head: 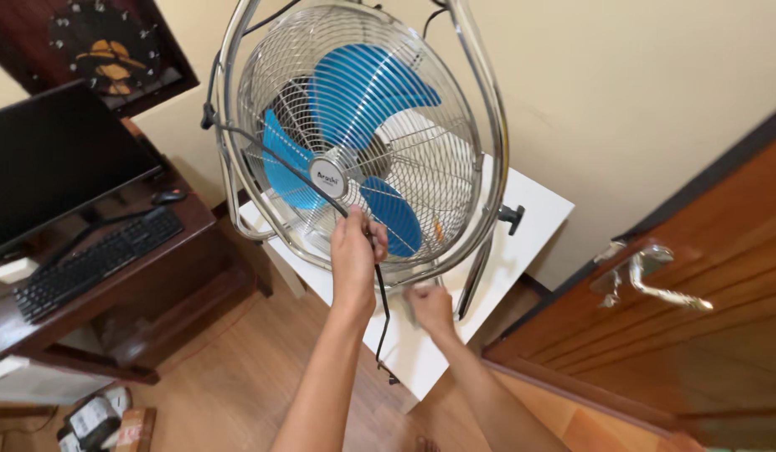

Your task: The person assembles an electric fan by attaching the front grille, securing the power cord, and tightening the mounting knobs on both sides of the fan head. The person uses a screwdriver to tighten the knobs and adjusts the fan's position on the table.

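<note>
A chrome floor fan (363,142) with blue blades and a wire grille stands tilted on a small white table (534,209). My left hand (356,244) is closed on the lower front of the grille, where the black power cord (275,155) crosses it. My right hand (428,303) grips the fan's bottom rim or stand just below the grille. The cord runs from the fan's left side across the grille and hangs down past my left wrist.
A dark wooden desk (199,222) at left carries a black monitor (57,159), keyboard (99,259) and mouse (168,197). A wooden door (706,335) with a metal lever handle (652,272) stands at right. Small items lie on the wood floor at lower left.
</note>
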